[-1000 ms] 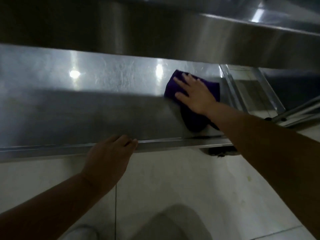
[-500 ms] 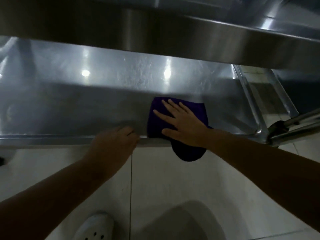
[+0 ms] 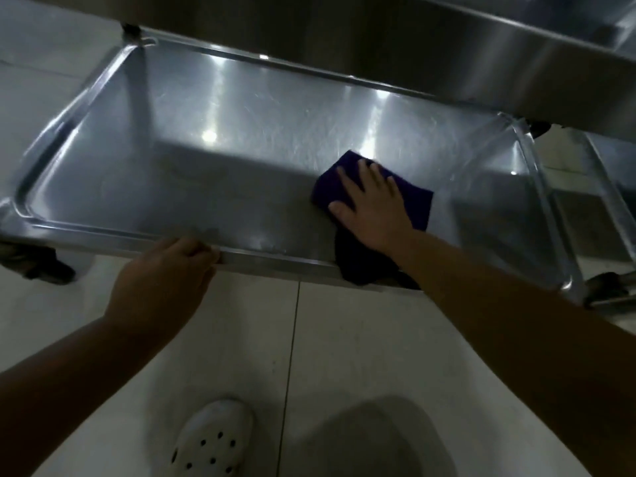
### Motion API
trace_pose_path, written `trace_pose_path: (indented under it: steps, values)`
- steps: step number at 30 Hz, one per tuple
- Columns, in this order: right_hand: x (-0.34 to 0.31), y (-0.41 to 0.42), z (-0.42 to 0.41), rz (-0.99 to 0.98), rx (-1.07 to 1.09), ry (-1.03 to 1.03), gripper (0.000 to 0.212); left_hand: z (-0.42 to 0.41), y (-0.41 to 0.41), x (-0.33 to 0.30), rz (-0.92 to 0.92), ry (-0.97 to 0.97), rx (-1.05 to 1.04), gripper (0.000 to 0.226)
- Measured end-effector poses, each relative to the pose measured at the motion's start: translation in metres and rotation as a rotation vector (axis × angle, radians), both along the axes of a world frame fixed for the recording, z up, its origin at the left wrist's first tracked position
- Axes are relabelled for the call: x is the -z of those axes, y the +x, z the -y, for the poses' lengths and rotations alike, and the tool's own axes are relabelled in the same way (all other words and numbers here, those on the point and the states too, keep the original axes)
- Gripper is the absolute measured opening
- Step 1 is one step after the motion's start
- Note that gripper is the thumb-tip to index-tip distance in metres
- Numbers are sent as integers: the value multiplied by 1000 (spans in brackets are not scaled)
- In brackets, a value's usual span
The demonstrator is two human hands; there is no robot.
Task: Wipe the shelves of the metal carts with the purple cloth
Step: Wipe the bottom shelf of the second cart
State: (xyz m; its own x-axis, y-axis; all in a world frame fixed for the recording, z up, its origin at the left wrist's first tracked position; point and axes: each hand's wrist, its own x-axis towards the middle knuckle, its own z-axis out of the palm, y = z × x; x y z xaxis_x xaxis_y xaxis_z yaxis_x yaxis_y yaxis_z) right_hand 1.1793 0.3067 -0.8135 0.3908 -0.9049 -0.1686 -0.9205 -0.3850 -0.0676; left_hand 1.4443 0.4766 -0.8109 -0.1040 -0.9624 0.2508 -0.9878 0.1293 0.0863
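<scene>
Now the right hand (image 3: 373,208), flat on the cloth (image 3: 414,197), is farther in; left hand (image 3: 165,280) grips the shelf (image 3: 275,258) rim.

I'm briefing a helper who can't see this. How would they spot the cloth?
Find the lower metal shelf of the cart. Towards its right front, under the flat right hand, lies the purple cloth, draping over the rim: the only dark, soft thing there.

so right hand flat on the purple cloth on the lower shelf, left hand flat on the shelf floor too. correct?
Not quite. The right hand does press flat on the purple cloth on the lower shelf, but the left hand is not on the shelf floor: the head view shows its fingers curled over the shelf's front rim, gripping it.
</scene>
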Motion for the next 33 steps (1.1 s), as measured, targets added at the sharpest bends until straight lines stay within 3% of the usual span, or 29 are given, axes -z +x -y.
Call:
trace_pose_path:
  steps: [4, 7, 10, 14, 17, 20, 23, 26, 29, 33]
  values:
    - [3, 34, -53, 21, -380, 57, 62, -3, 3, 8, -53, -4, 13, 26]
    - [0, 35, -32, 31, -479, 98, 60, -3, -1, 7, -27, -18, 30, 35]
    - [0, 35, 13, 19, -312, 31, 61, -8, -2, 11, -4, -9, 35, 51]
    - [5, 49, 50, 44, 28, -44, 64, -20, 2, 22, -14, -85, 61, 50]
    - [4, 67, 39, 110, 149, -47, 74, -22, 10, 26, -2, -87, 117, 53]
    - [3, 89, -7, 69, -62, -11, 65, -22, 16, 22, -17, -56, 141, 53]
    - [3, 105, -54, 90, -381, 89, 55, -25, 30, 12, 7, 17, 74, 84]
    - [-1, 105, -60, 107, -536, 146, 59, -28, 61, 9, -79, 33, -72, 79]
    - [-2, 106, -25, 81, -551, 110, 60, -31, 75, 18, -49, 73, -87, 75]
    - [4, 119, 44, 55, -261, 10, 59, -30, 69, 25, -114, 76, -137, 70]
